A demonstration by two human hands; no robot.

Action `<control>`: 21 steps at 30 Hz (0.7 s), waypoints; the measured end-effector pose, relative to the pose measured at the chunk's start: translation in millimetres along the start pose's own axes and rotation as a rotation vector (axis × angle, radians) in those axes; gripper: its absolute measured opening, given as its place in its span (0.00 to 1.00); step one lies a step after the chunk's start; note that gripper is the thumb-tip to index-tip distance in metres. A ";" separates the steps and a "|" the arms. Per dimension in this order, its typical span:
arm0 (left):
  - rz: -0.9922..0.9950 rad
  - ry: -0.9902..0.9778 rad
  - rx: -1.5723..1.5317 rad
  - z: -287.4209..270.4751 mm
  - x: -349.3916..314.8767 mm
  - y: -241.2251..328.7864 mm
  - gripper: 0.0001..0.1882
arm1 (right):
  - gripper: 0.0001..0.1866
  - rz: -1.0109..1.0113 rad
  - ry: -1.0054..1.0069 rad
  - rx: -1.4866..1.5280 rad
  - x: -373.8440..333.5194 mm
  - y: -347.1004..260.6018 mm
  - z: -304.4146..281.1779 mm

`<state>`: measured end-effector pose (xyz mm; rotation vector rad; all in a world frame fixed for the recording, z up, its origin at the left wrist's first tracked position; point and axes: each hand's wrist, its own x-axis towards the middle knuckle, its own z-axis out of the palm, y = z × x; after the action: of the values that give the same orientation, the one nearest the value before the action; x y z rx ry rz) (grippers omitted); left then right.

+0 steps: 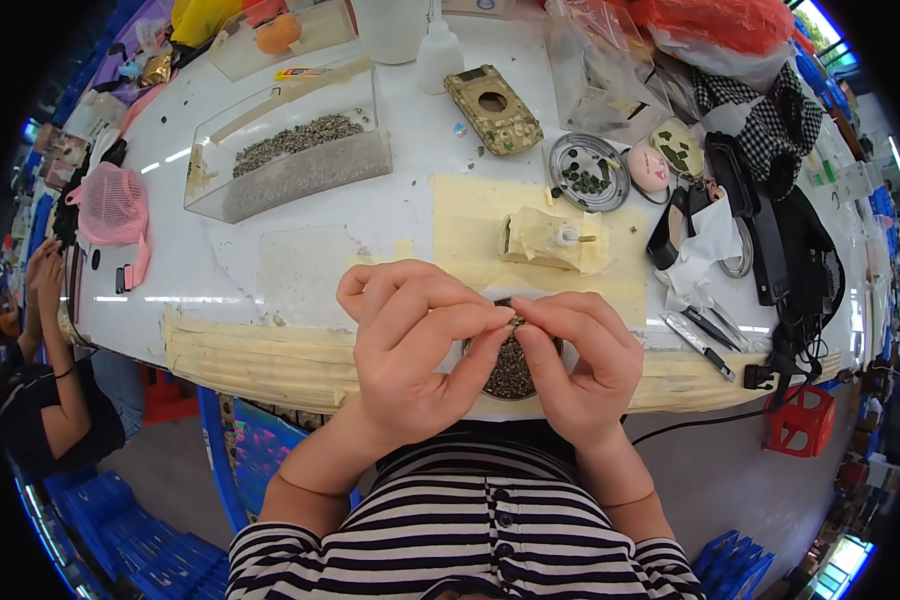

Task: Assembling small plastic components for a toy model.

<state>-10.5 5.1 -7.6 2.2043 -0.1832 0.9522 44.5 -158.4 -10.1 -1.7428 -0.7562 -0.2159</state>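
My left hand (420,345) and my right hand (585,365) meet fingertip to fingertip near the table's front edge. Both pinch at one spot, where a tiny dark piece shows between the fingers, too small to name. Right below them is a round dish (511,376) full of small grey-brown parts, partly covered by my hands. Beyond it, a block wrapped in masking tape (545,240) with a small peg on it rests on a taped patch. A camouflaged model tank hull (492,108) with a round hole in its top lies farther back.
A clear bin (310,190) of small grey parts stands at back left, near a pink mesh basket (113,205). To the right are a dish of dark green bits (589,175), a utility knife (698,347) and tweezers (712,328). Another person's hands (45,270) show at far left.
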 end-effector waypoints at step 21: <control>0.018 -0.007 -0.017 0.1 -2.5 -2.0 0.13 | 0.07 0.097 -0.079 0.202 -1.7 4.3 -2.4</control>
<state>-11.5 6.1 -10.4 2.1942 -0.2139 0.9493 46.3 -161.7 -13.6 -1.5978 -0.7223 -0.0038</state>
